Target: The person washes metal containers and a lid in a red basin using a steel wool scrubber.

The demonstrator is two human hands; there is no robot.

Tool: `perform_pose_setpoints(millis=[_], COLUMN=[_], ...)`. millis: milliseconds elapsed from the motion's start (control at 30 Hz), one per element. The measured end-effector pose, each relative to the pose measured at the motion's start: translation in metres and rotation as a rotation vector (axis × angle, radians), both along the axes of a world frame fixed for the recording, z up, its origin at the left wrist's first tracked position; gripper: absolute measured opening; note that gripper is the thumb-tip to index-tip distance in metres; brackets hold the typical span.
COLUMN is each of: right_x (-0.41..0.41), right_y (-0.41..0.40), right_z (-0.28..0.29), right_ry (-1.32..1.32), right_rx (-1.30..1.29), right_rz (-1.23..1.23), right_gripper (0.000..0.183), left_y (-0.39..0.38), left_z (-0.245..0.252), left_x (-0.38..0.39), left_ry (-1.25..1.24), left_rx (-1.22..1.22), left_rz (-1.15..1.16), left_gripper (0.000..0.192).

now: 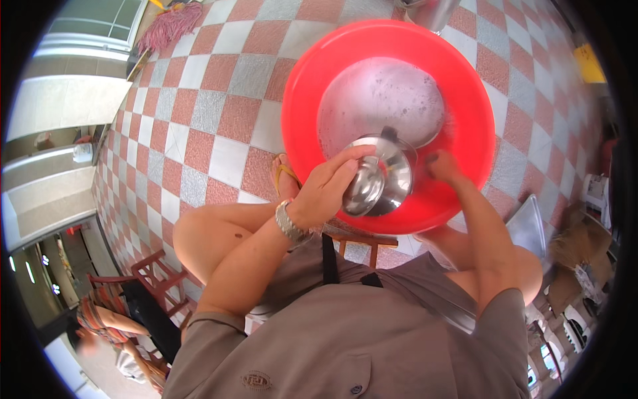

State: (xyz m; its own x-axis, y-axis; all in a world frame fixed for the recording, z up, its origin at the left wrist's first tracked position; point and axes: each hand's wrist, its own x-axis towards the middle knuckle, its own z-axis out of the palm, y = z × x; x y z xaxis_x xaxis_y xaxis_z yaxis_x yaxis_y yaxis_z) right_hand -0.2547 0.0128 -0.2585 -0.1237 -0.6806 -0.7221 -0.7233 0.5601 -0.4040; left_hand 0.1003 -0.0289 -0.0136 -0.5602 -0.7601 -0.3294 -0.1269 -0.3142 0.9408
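Note:
A large red plastic basin [309,99] stands on the tiled floor before me, with foamy, soapy water [381,95] in it. My left hand [331,187] grips a shiny metal lid or bowl-like vessel [366,187] by its near left side; its exact kind is unclear. Against it, over the near part of the basin, is a wider round metal piece [398,174] with a dark handle [389,133]. To the right of the metalware, over the basin, my right hand [441,167] is blurred with its fingers bent, and whether it holds something cannot be told.
A metal container [436,15] stands beyond the basin. A low wooden stool part [366,241] shows between my legs. At the left are a reddish wooden chair [159,274] and another person [112,319]. A pink mop head [169,27] lies at the upper left; a grey metal sheet-like object [531,224] is at the right.

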Motion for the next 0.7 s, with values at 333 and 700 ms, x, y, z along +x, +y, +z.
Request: perform_pose_setpoints(millis=[333, 700], right_x=[0.109, 0.188], right_y=[-0.010, 0.003], right_z=[0.249, 0.283], right_ry=[-0.633, 0.049], right_rx=[-0.463, -0.931], right_rz=[-0.527, 0.141], right_gripper=[0.044, 0.045], left_y=[-0.002, 0.001], left_z=[-0.034, -0.030], left_x=[-0.006, -0.023], left_ry=[0.028, 0.534], left_rx=[-0.045, 0.379], left_rz=[0.066, 0.274], left_gripper=[0.039, 0.049])
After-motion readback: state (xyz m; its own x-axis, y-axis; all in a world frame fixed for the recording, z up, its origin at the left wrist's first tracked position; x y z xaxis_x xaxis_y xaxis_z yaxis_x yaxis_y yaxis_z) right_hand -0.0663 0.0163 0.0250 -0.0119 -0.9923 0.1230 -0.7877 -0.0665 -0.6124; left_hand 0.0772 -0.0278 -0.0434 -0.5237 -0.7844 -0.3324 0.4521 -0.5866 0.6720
